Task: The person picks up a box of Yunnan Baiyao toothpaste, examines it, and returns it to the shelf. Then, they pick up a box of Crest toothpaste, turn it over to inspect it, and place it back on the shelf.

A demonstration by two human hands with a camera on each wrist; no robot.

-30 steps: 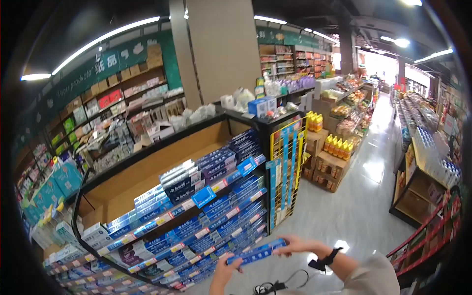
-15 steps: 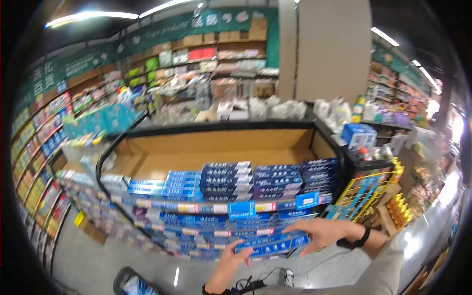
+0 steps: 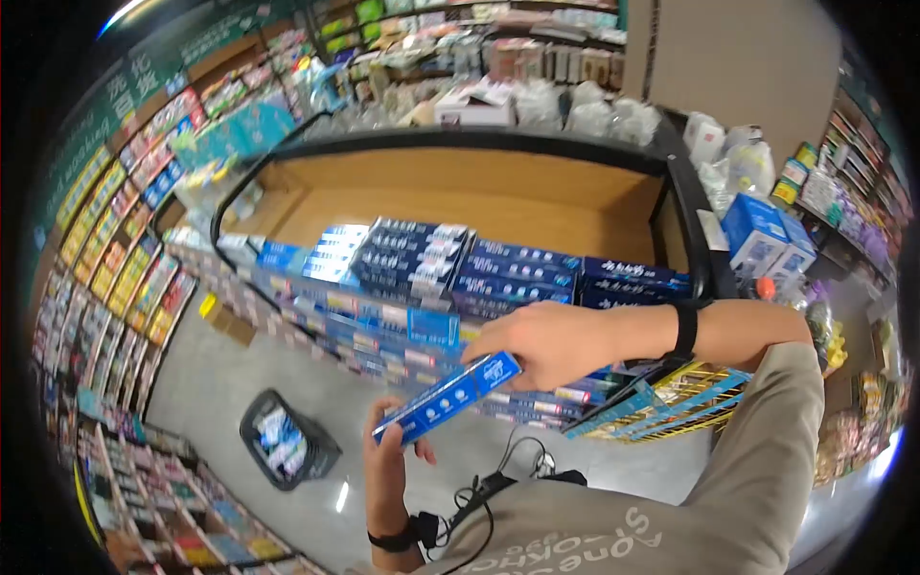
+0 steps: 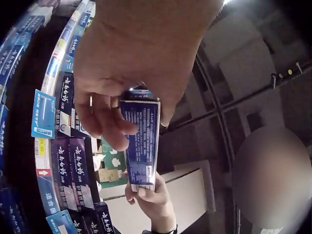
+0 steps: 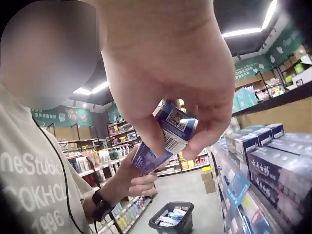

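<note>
A long blue toothpaste box (image 3: 446,398) is held between both hands in front of the shirt, tilted up toward its right end. The right hand (image 3: 537,345) grips that upper end, back of the hand toward the head camera. At the lower end the left hand (image 3: 385,460) pinches it between thumb and fingers. In the left wrist view the box's printed side (image 4: 141,141) faces the camera; in the right wrist view, a barcode (image 5: 173,142) shows between the thumb and fingers. Stacks of dark blue toothpaste boxes (image 3: 412,254) stand on the shelf just beyond the hands.
A dark shopping basket (image 3: 326,460) with several boxes inside stands on the floor at left. The display shelf (image 3: 479,144) has a black rim with plastic bags (image 3: 585,110) on its top. A yellow wire rack (image 3: 690,407) is at the right end. A carton (image 3: 228,321) lies farther left.
The head view has swung left and down, bringing the basket into view. The box has tilted, its right end rising with the right hand. Both hands still hold it.
</note>
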